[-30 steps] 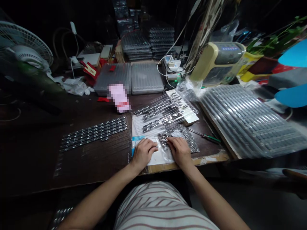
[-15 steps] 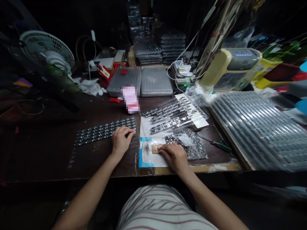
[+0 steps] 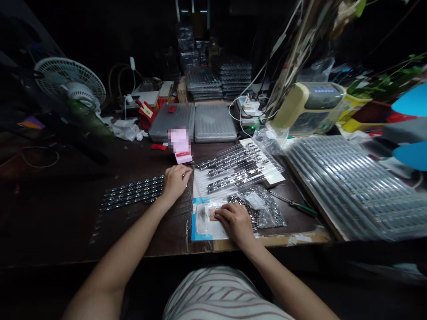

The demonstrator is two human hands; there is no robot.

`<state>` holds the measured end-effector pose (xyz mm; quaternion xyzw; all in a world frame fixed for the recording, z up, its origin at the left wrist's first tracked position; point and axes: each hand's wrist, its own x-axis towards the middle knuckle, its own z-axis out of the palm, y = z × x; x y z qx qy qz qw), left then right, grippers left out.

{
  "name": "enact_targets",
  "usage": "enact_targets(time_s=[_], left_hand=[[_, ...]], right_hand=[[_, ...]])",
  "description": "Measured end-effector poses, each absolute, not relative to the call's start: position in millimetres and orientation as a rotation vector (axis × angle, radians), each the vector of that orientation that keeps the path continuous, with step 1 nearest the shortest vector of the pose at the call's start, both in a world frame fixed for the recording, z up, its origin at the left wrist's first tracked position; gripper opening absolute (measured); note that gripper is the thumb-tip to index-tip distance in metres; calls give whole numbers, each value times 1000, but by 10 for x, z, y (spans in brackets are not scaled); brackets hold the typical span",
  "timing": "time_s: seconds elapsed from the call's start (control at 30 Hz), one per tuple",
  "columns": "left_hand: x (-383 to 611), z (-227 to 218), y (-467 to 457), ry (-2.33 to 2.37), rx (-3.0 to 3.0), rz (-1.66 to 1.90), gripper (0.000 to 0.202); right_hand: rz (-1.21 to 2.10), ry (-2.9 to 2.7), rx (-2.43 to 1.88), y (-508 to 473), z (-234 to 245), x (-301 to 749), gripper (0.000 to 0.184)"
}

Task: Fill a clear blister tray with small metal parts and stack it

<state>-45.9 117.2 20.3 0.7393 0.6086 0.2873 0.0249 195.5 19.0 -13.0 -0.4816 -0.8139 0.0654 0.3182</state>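
Note:
My left hand (image 3: 176,183) is closed in a pinch at the far right end of rows of small shiny metal parts (image 3: 131,193) on a clear ribbed plastic tray. A tiny dark piece shows near its fingertips, too small to name. My right hand (image 3: 236,221) has thumb and fingers pressed together at a small tan block (image 3: 212,215), which lies on a white pad (image 3: 218,230) edged with blue tape. Whatever those fingertips hold is hidden. Beside this hand lies a clear plastic bag (image 3: 269,211) with many small metal parts spilling at its opening.
Behind the pad lies another clear tray (image 3: 230,171) partly filled with metal parts. A green-handled screwdriver (image 3: 302,208) rests right of the bag. Stacked ribbed trays (image 3: 353,186) cover the right side. A pink device (image 3: 182,146), a fan (image 3: 71,82) and closed plastic boxes (image 3: 213,123) stand behind.
My left hand has moved forward and slightly right along the tray's end. My right fingers have shifted slightly left over the tan block. The whole view has tilted up a little.

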Motion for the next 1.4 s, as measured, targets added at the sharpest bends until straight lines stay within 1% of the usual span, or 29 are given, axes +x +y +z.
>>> enact_targets(time_s=[0.07, 0.13, 0.23, 0.3, 0.37, 0.43, 0.53, 0.63, 0.77, 1.0, 1.2, 1.27, 1.37, 1.4], left_hand=[[-270, 211, 1479, 1883, 2243, 828, 18], [-139, 192, 1684, 1897, 2225, 802, 16], [-75, 174, 1778, 1916, 2212, 785, 9], [-103, 193, 1735, 1950, 2193, 782, 9], [-161, 227, 1633, 1988, 2155, 808, 11], [-224, 250, 1471, 1932, 2054, 910, 12], [-287, 233, 1113, 1607, 1743, 1087, 22], [-282, 185, 680, 1367, 1457, 1018, 35], [-183, 138, 234, 1317, 1271, 917, 34], [-29, 43, 91, 1506, 1466, 891, 25], [21, -7, 74, 1477, 1694, 920, 18], [26, -17, 62, 1473, 1734, 928, 16], [44, -30, 58, 1493, 1785, 936, 13], [59, -32, 63, 1503, 1801, 940, 12]], right_hand=[[161, -2139, -1296, 193, -137, 1952, 16], [155, -2127, -1323, 202, -147, 1951, 21], [141, -2114, -1335, 216, -160, 1951, 24], [121, -2118, -1328, 220, -167, 1947, 24], [97, -2128, -1310, 219, -170, 1942, 23], [81, -2132, -1294, 217, -170, 1935, 23], [81, -2137, -1273, 216, -167, 1929, 21], [105, -2150, -1248, 220, -165, 1929, 18], [120, -2148, -1265, 221, -166, 1931, 18], [111, -2182, -1256, 205, -192, 1938, 12], [110, -2220, -1245, 197, -187, 1940, 14], [63, -2239, -1274, 185, -153, 2011, 19], [-73, -2245, -1411, 152, -121, 2210, 35], [-116, -2256, -1455, 140, -125, 2283, 35]])
